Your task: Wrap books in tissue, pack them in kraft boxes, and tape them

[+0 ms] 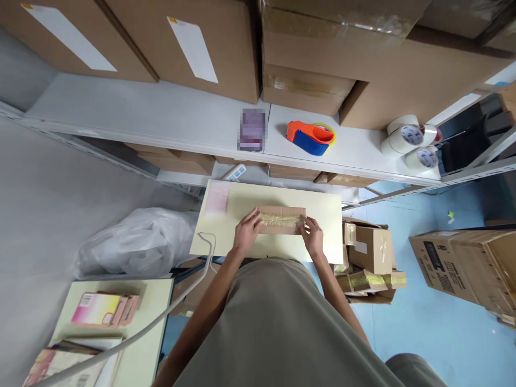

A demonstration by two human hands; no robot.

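A small flat cardboard box [281, 220] with a strip of clear tape along its top lies on the pale yellow table [326, 215]. My left hand [246, 233] rests on the box's left end, fingers pressed on the tape. At the right end my right hand [313, 236] has its fingers curled against the box. Both hands are on the box, which sits on the table. A pink slip of paper [216, 199] lies at the table's far left corner.
An orange and blue tape dispenser [309, 137] and rolls of clear tape [411, 142] sit on the white shelf [161, 115] beyond, under large cartons. Taped boxes [371, 258] lie on the blue floor at right. A white plastic bag [137, 242] lies at left, and pink packs [102, 309] on a second table.
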